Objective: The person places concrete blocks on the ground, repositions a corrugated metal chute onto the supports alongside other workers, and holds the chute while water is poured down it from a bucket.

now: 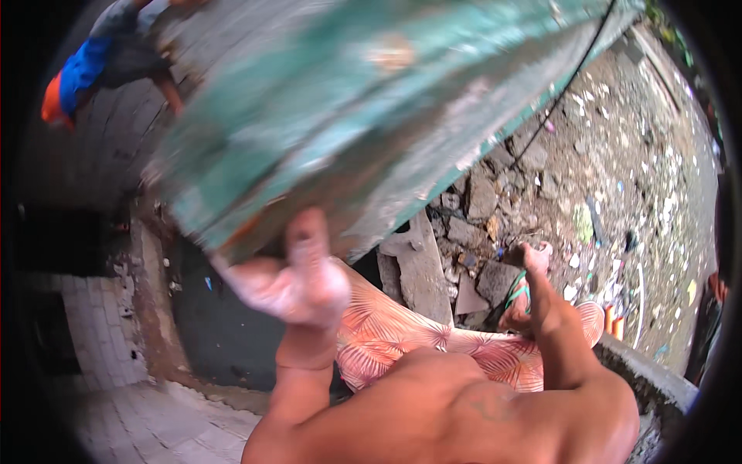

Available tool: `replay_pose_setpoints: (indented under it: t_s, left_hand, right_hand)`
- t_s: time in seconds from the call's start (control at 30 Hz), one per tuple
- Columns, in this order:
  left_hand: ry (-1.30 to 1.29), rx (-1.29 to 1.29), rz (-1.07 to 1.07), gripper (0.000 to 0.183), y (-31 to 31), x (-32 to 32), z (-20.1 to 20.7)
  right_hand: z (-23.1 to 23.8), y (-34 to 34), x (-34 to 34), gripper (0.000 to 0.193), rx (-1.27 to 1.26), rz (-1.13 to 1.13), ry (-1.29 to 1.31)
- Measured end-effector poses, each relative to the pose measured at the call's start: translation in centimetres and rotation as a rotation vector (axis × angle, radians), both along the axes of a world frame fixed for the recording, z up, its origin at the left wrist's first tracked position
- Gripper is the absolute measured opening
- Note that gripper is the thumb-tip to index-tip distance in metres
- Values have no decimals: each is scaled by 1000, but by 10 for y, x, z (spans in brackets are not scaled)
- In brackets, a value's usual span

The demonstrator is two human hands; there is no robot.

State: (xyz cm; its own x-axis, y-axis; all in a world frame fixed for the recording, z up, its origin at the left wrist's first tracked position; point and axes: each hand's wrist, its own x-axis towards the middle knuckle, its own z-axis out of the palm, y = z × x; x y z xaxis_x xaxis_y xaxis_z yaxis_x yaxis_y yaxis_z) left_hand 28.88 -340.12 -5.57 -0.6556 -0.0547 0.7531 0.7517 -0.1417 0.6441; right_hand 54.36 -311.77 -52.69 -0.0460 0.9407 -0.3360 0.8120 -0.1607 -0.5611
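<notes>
A large, weathered green slab-like piece (433,100), shaped somewhat like a boat's hull, fills the upper middle and is blurred by motion. My left hand (305,282) grips its near lower edge. The thumb presses against the face turned to me, while the other fingers are largely hidden. A thin dark cord (572,77) crosses the piece's right part and runs down toward the rubble. My right hand (535,257) hangs low over the broken stones, away from the green piece. It looks open and seems to hold nothing, though its fingers are small and soft in the picture.
Below the green piece lie a concrete slab (421,267) and loose rubble (483,197). Litter-strewn ground (618,170) spreads rightward. A dark recess (224,332) with a raised rim lies left, beside pale paving (100,332). A person in blue and orange (81,73) is at upper left.
</notes>
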Motion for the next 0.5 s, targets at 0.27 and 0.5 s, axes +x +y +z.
replay_pose_setpoints:
  t_s: [0.27,0.5]
  left_hand:
    - [-166,282,291,44,-106,-33,-71]
    - [-1342,516,-542,61,-75,-41,-226]
  right_hand:
    - [140,-79,-89,57,-424,-79,923]
    - [192,-112,-96,58,-521,0,1176]
